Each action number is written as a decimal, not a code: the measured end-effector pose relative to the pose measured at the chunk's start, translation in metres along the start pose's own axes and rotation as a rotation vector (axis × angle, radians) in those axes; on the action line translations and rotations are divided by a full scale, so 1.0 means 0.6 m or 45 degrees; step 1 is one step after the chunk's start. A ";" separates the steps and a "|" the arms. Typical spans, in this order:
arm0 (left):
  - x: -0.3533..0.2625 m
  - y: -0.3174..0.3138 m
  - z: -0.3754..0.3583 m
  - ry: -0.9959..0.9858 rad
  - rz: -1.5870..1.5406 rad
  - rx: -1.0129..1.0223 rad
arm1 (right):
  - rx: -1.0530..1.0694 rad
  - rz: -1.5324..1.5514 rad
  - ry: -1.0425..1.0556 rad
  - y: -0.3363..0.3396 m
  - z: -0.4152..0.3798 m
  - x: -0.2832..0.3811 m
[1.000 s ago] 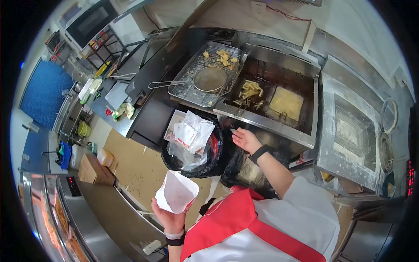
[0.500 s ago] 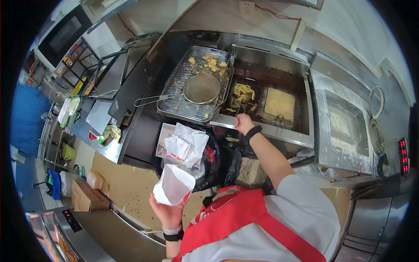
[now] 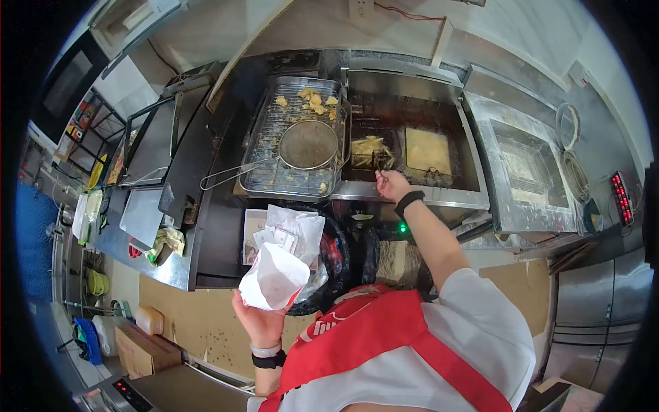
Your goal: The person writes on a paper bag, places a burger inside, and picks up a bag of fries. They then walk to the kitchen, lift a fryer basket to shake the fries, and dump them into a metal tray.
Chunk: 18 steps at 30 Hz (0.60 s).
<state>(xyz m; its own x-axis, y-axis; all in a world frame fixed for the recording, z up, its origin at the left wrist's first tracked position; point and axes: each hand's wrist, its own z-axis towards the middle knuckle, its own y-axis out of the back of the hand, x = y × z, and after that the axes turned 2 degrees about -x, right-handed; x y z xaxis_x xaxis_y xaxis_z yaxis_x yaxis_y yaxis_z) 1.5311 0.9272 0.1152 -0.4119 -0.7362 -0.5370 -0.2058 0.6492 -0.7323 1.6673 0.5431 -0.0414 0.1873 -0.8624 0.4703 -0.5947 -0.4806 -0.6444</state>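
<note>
My left hand [image 3: 259,319] holds up a white paper fry box [image 3: 274,277] with red on its edge; its wide mouth faces me. My right hand [image 3: 392,185] is closed at the front rim of the deep fryer [image 3: 446,197]. Its fingers meet a dark wire piece [image 3: 383,162], which looks like the handle end of a frying basket, though its shape is partly lost in the dark oil. Pale fries [image 3: 369,149] lie beside that wire on the fryer's left side. To their right, a square yellow fried slab [image 3: 427,151] sits in the oil.
Left of the fryer, a wire-racked tray [image 3: 257,182] bears fried pieces [image 3: 314,102] and a round mesh strainer [image 3: 308,145]. Packaging [image 3: 295,223] tops a black-lined bin [image 3: 334,257] below. A floury metal basin [image 3: 532,168] stands at right, and a cardboard box [image 3: 145,350] at lower left.
My right hand has moved right along the fryer's front, and a dark wire piece now shows by its fingers. The fries look more gathered. My left hand still holds the fry box. The view has shifted.
</note>
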 end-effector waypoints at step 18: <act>-0.009 0.010 0.029 0.064 -0.014 0.040 | 0.265 0.548 -0.493 -0.008 0.001 0.006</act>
<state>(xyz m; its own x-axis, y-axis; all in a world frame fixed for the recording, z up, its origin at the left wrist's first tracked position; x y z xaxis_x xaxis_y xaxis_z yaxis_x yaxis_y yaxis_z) 1.5472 0.9317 0.1062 -0.4542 -0.7320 -0.5077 -0.1830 0.6344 -0.7510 1.6713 0.5425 -0.0367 0.2579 -0.9623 -0.0860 -0.5225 -0.0640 -0.8502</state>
